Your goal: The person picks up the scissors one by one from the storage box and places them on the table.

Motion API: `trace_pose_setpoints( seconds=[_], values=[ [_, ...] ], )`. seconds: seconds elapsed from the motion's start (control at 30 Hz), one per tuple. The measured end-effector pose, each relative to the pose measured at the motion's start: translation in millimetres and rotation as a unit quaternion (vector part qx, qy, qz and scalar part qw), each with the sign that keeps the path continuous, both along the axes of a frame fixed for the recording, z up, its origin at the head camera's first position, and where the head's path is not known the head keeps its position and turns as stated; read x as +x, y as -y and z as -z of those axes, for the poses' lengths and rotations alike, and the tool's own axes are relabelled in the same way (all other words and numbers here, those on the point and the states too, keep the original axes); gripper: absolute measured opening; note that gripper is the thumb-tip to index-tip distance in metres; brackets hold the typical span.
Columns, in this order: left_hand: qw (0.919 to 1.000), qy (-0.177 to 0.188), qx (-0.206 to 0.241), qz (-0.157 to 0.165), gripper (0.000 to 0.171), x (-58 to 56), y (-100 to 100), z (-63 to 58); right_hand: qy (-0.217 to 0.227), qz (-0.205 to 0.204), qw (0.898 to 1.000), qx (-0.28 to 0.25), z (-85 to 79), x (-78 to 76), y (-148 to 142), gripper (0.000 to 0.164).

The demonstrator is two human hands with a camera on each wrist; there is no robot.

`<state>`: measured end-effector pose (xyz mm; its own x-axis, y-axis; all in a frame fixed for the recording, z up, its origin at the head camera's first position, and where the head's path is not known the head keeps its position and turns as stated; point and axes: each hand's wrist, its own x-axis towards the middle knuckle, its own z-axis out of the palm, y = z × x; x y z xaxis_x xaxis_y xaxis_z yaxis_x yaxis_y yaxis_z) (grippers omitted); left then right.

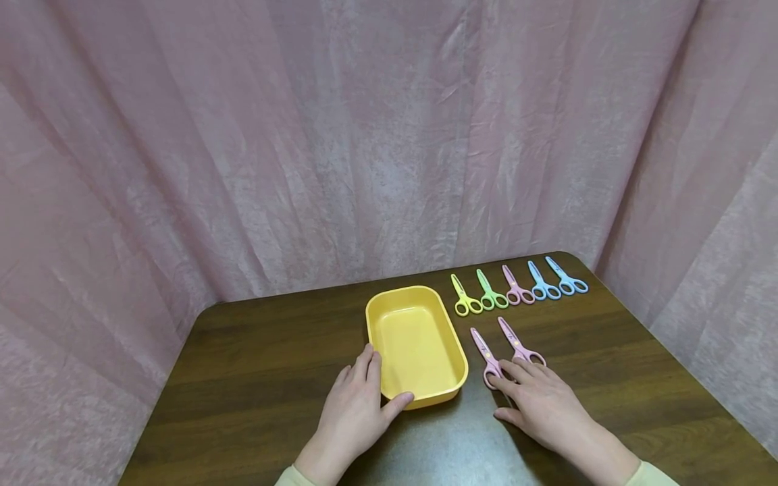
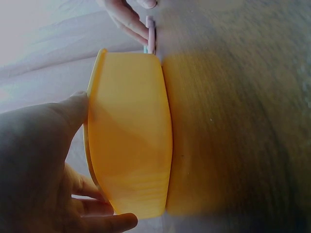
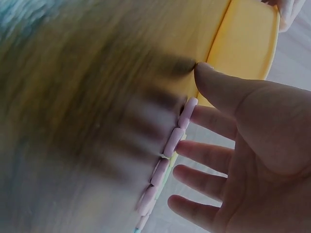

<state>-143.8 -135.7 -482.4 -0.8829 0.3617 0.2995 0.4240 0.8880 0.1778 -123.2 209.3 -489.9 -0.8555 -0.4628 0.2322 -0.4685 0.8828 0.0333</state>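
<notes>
A deep yellow plastic tray stands on the table, with nothing inside it. At its near left corner my left hand rests on the rim, thumb along the near edge and fingers at the left side. Right of the tray lie two pairs of pink scissors, one nearer the tray and the other beside it, blades pointing away. Over their handles is my right hand, its fingers spread and fairly straight. In the right wrist view, its fingertips are at the pink handles, not curled round them.
Along the back right lies a row of scissors: yellow, green, pink and two blue pairs, one left and one right. The dark wooden table ends at pink curtains.
</notes>
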Motion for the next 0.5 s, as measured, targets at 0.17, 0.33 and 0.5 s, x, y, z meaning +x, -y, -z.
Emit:
trace_pose_setpoints(
  seconds=[0.17,0.33,0.5],
  values=[
    [1.0000,0.003,0.000,-0.001,0.095,0.3,-0.3,-1.0,0.003,0.006,1.000,-0.006,0.0,0.7,0.0,0.055],
    [1.0000,0.003,0.001,-0.001,0.095,0.8,-0.6,-1.6,-0.013,-0.010,1.000,-0.015,1.5,0.2,-0.6,0.058],
    [1.0000,-0.007,-0.001,-0.001,0.095,0.2,-1.0,-1.0,-0.009,-0.052,0.998,-0.020,0.8,1.2,-0.9,0.061]
  ],
)
